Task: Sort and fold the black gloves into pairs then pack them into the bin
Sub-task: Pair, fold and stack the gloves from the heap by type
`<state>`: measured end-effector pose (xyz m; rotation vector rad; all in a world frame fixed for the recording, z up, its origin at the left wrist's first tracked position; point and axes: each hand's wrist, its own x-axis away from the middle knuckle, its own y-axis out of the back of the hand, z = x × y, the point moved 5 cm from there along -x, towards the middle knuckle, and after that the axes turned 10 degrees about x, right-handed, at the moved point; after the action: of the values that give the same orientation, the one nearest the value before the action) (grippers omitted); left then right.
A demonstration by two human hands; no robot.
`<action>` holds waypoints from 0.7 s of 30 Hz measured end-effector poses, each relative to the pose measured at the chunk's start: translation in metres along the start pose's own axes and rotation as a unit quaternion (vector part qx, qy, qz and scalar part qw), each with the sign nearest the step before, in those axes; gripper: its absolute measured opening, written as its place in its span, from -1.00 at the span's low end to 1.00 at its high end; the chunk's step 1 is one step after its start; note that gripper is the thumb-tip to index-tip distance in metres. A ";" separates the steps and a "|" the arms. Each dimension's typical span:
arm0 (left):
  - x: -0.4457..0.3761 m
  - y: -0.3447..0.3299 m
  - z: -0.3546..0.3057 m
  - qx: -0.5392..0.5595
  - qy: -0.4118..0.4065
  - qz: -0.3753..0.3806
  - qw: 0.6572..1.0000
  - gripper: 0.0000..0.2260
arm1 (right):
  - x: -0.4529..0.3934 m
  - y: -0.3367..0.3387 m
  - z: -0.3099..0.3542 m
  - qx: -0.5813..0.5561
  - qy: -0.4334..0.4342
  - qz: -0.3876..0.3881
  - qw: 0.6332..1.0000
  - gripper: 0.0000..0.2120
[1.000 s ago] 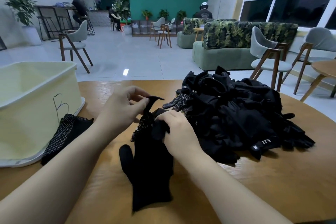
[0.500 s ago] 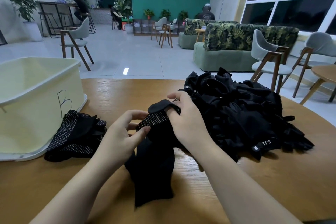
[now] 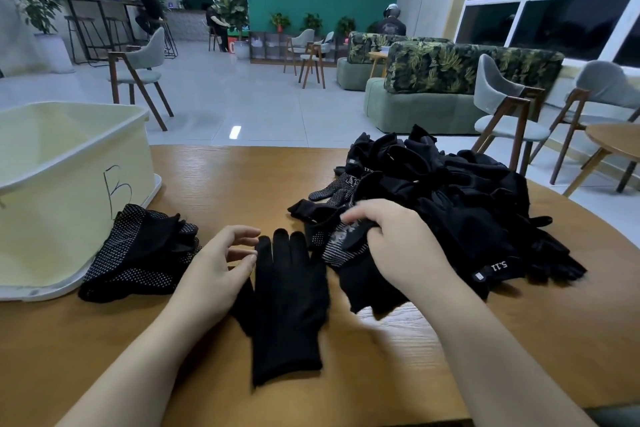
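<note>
Risk: my right hand (image 3: pixel 391 246) pinches a dotted glove (image 3: pixel 341 246), left hand (image 3: pixel 216 267) loose beside plain glove (image 3: pixel 285 305); mismatched pair likely

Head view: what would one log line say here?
left hand open beside flat glove | right hand grips dotted glove | bin left
</note>
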<state>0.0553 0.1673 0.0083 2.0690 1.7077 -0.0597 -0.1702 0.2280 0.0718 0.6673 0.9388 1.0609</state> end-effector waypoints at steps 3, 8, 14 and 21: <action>0.003 -0.007 0.001 -0.034 -0.009 0.024 0.999 -0.74 | 0.006 0.000 -0.018 0.135 -0.055 0.063 0.987 -0.60; 0.010 -0.023 -0.003 -0.140 -0.071 0.103 0.982 -0.81 | 0.013 -0.013 -0.034 0.176 -0.059 0.099 0.978 -0.61; 0.011 -0.029 0.005 -0.179 -0.077 0.145 0.970 -0.79 | 0.017 -0.017 -0.025 0.190 -0.027 0.061 0.980 -0.64; 0.011 -0.029 0.007 -0.179 -0.095 0.146 0.968 -0.78 | 0.016 -0.023 -0.032 0.179 -0.005 0.009 0.984 -0.69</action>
<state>0.0319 0.1783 -0.0102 1.9452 1.1863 0.1312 -0.1858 0.2350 0.0330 0.9785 1.1288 0.9103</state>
